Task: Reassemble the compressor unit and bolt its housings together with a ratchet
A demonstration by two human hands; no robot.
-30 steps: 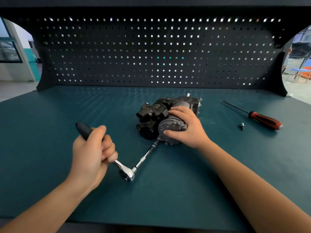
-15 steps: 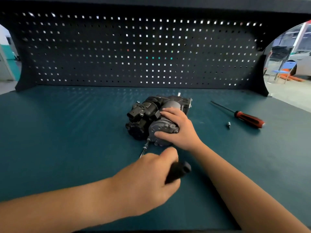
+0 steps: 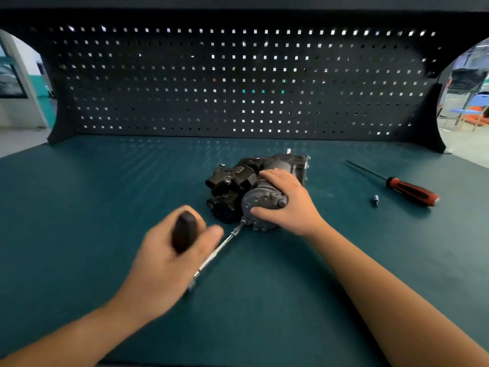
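Compressor unit [image 3: 254, 186]: lies on its side near the middle of the green bench mat [image 3: 105, 194], with its grey end housing [image 3: 260, 201] facing the person.

Right hand [image 3: 288, 202]: clamped over the grey end housing, fingers draped across the top and thumb pressed on the front face, pinning the unit to the mat.

Left hand [image 3: 169, 255]: fingers wrapped round the dark handle of the ratchet [image 3: 184, 231]; it is motion-blurred, so the exact grip is hard to read.

Extension bar [image 3: 222, 246]: runs from the ratchet head up and right to a bolt [image 3: 243, 221] at the housing's lower left edge (the socket itself is too small to make out).

Step in hand: apparently tightening that bolt.

Risk, slip-off: the long bar meets the bolt at a slant, so any sideways pull on the handle could cam the socket off and round the bolt head.

Risk, unit shifting: the unit is held only by one palm and could twist or skid on the mat under torque.

Risk, thumb: it sits just beside the bolt, where a slipping socket would strike it.

Risk, cross-threading: likely if the housings are not seated flush.

Off to the right: a red-handled screwdriver [image 3: 407, 188] and a small loose fastener [image 3: 375, 200] (bolt or bit, I cannot tell), well apart from the unit, in front of the pegboard [image 3: 238, 83].
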